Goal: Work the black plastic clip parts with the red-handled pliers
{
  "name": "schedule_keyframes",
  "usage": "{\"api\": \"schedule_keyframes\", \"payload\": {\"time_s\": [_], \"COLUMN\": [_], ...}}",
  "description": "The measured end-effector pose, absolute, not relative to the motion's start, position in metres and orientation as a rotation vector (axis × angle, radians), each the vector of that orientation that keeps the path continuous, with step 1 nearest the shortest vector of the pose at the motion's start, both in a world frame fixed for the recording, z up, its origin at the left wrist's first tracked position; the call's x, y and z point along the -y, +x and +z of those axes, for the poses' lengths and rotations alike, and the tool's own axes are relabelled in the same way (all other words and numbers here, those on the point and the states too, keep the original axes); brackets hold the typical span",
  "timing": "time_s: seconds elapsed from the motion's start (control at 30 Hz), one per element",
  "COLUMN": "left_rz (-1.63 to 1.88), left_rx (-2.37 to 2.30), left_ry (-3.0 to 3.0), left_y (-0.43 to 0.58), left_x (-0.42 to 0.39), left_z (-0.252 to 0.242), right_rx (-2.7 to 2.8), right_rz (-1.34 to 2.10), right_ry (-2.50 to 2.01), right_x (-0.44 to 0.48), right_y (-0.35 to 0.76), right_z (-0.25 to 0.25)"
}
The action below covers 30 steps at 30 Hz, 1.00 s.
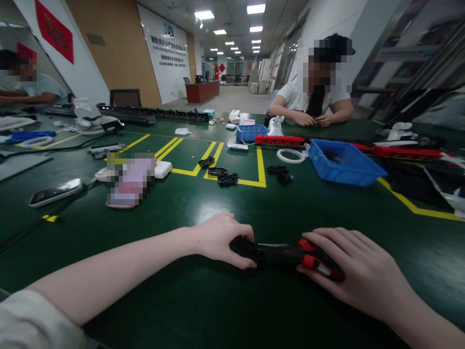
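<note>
My left hand (221, 237) is closed around a small black plastic part (245, 247), pinched between thumb and fingers just above the green table. My right hand (358, 264) grips a pair of pliers with red-and-black handles (316, 261). Their long, dark metal jaws point left and reach the black part, though whether they bite on it I cannot tell. Beyond the hands lie similar black parts (228, 179), several in a loose cluster. A blue plastic bin (343, 165) stands to the right of them, with dark pieces inside.
A phone (131, 182) and a white case (162, 169) lie at the left, near a white-edged device (56, 192) and a black cable (27, 230). Farther back are a smaller blue basket (251, 132), a white ring (290, 155) and a red strip (279, 140). A co-worker (316, 92) sits opposite.
</note>
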<state>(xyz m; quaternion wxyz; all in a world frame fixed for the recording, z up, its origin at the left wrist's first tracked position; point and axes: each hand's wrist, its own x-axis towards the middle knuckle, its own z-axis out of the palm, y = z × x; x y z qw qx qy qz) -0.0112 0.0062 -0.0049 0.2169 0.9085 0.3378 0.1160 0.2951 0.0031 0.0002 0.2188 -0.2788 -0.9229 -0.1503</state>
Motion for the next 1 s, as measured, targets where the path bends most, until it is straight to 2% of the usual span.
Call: {"api": "schedule_keyframes", "payload": {"time_s": [0.23, 1.0], "left_rz": [0.339, 0.384], "left_rx": [-0.882, -0.641], "left_ry": [2.551, 2.671], "left_y": [-0.011, -0.014], "left_x": [-0.005, 0.000], "left_z": [-0.006, 0.002], "right_rx": [2.527, 2.435], "right_rz": [-0.451, -0.189], "right_ry": [-0.789, -0.904], "right_x": [-0.005, -0.005], "right_y": [0.296, 0.305], "right_z": [0.003, -0.004]}}
